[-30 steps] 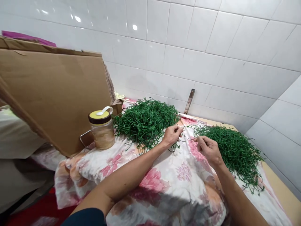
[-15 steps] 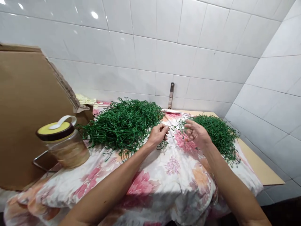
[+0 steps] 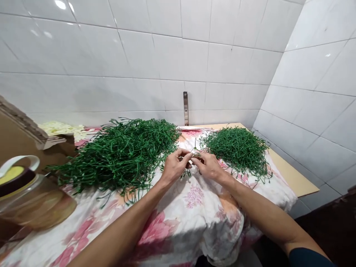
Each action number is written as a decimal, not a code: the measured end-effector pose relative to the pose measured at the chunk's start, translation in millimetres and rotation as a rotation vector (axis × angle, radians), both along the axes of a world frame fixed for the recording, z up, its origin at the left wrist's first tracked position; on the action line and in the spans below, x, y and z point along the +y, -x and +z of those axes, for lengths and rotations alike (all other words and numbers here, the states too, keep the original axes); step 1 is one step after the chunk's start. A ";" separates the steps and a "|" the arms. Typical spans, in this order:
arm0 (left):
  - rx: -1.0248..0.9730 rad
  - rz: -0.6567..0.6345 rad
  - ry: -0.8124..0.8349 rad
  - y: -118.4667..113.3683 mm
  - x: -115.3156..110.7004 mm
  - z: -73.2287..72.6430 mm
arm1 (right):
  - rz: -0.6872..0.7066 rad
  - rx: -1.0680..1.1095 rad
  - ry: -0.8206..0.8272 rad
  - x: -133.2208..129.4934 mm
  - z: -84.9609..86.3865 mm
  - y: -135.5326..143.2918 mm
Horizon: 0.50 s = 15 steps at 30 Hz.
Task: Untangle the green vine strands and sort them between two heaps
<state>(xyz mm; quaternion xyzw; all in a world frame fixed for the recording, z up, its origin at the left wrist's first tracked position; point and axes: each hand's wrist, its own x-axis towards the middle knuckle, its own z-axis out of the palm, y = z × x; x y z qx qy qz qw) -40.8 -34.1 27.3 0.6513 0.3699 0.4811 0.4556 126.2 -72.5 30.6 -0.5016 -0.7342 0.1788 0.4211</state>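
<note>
Pinching a thin green stem (image 3: 195, 148), my left hand (image 3: 190, 157) and right hand (image 3: 193, 159) meet over the cloth (image 3: 191, 218), both grips narrow and the fingertips almost touching. I cannot tell if they hold one stem or two. The stem is between the big pile (image 3: 125, 152) of green stems on my left and the small pile (image 3: 237, 148) on my right. The cloth is white with pink and orange flowers, and it is wrinkled and hangs down in front. A flat tan board (image 3: 292, 174) shows past its right side. A jar (image 3: 36, 202) with a yellow and brown lid sits at the left, near brown cardboard (image 3: 20, 128) and pale yellow bits (image 3: 62, 128). Behind, the wall (image 3: 133, 55) has shiny white tiles and meets another at a corner. A metal strip (image 3: 185, 108) stands upright against it.
</note>
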 end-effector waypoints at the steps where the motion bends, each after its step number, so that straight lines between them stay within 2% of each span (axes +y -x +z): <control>1: -0.007 -0.006 0.013 -0.9 0.3 -1.1 | -0.016 0.032 -0.009 1.3 -1.8 -0.4; 5: -0.039 -0.023 0.059 -3.2 1.0 -4.6 | 0.021 0.242 0.025 5.0 -7.3 -1.9; 8: -0.067 -0.039 0.072 -4.0 0.9 -4.8 | -0.016 0.319 0.041 6.2 -9.0 -4.3; 10: -0.054 -0.029 0.017 -3.0 0.8 -3.4 | -0.048 0.332 0.038 6.9 -9.8 -6.0; 15: 0.146 0.003 -0.153 2.3 -1.7 -0.2 | -0.139 0.374 0.030 7.2 -10.8 -6.6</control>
